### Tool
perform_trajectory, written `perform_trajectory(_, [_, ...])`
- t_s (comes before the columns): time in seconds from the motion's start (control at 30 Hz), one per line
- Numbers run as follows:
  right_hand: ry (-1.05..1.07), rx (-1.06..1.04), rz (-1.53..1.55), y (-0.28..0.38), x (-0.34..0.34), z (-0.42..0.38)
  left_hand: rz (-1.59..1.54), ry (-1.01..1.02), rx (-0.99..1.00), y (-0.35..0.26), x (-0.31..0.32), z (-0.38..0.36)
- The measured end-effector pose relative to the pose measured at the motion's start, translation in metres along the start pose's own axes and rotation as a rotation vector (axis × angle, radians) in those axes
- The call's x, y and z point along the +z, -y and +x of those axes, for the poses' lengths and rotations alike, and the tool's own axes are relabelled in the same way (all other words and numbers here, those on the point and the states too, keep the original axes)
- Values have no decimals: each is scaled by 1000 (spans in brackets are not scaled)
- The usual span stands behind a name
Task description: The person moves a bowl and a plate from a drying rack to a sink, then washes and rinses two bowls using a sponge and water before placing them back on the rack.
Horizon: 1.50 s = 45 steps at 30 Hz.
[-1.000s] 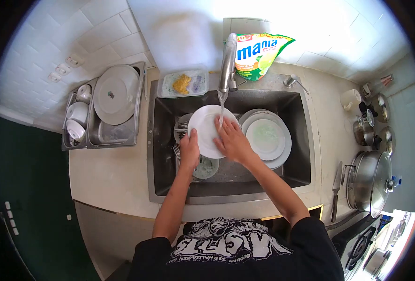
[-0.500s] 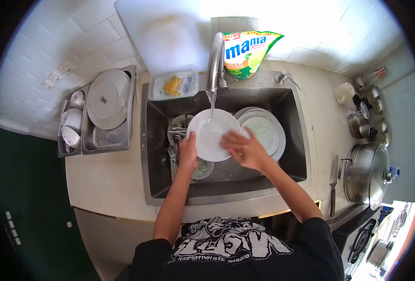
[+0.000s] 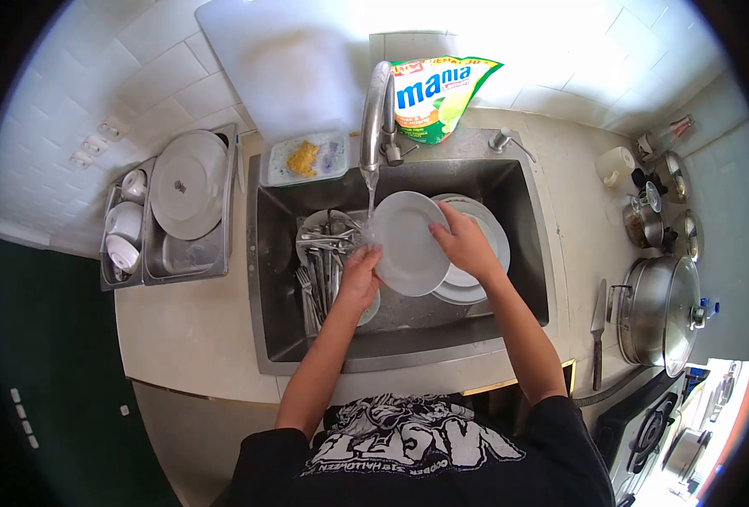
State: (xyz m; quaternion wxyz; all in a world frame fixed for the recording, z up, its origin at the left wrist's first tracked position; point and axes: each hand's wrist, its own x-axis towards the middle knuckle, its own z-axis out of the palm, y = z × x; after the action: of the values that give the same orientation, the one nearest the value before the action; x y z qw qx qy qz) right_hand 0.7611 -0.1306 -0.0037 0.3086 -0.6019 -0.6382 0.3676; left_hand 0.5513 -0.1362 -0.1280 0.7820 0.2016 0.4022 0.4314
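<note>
A white plate [image 3: 412, 245] is tilted over the sink [image 3: 408, 345], held between both hands. My left hand [image 3: 362, 275] grips its lower left edge, close to the running water. My right hand [image 3: 466, 245] has hold of the right rim, thumb on the face and other fingers hidden behind. From the tap [image 3: 376, 110] a stream falls by the plate's left edge. Stacked white plates [image 3: 493, 221] lie in the sink behind my right hand. Spoons and forks [image 3: 328, 245] rest at the sink's left, partly in a bowl.
A sponge tub [image 3: 307, 159] and a green dish soap pouch [image 3: 442, 97] stand behind the sink. On the left is a metal rack tray [image 3: 190, 253] with plates and cups. A knife [image 3: 598, 334] and lidded pot [image 3: 658, 313] sit at the right, near a stove [image 3: 645, 431].
The plate has swung right and tilted, so the water now falls at its left edge. My right hand went from moving across its face to gripping its right rim.
</note>
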Motion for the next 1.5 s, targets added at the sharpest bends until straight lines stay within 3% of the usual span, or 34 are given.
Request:
perform_trajectory(0.07, [34,-31,-152,21,-5,-3,40,30,8,-1,-2,-1])
perform_trajectory(0.17, [29,17,-40,19,-8,4,-61,38,37,-17,9,-13])
perform_trajectory(0.27, [116,298,755,-25,14,18,-158,20,91,-41,22,-35])
perform_trajectory(0.37, [81,377,934,-32,51,14,36,-72,195,-58,12,-49])
perform_trajectory(0.47, [97,440,771,-20,81,14,355,-173,327,-68,-5,-60])
perform_trajectory(0.5, [125,320,503,-45,99,23,458,-204,353,-77,-5,-68])
perform_trajectory(0.6, [51,64,-1,-18,121,30,574,-273,365,-86,-11,-80])
perform_trajectory(0.63, [73,104,-92,-3,123,32,578,-288,359,-86,-12,-82])
perform_trajectory(0.73, [-241,-298,-460,5,150,32,758,-303,388,-89,-13,-83])
perform_trajectory(0.77, [-114,-256,-354,2,157,35,843,-307,407,-89,-13,-82])
perform_trajectory(0.87, [-110,-420,-349,2,137,34,513,-256,348,-84,-20,-75])
perform_trajectory(0.97, [175,7,-38,-19,88,42,280,-215,304,-73,-33,-63])
perform_trajectory(1.07, [522,374,610,-55,50,43,156,-180,192,-68,-28,-51])
perform_trajectory(1.17, [472,448,793,-26,17,20,44,-92,135,-57,-25,-36])
perform_trajectory(1.37, [316,335,673,-16,2,3,-51,113,-2,-49,-6,-11])
perform_trajectory(1.5, [186,11,62,6,-12,-8,148,47,-37,-47,1,0])
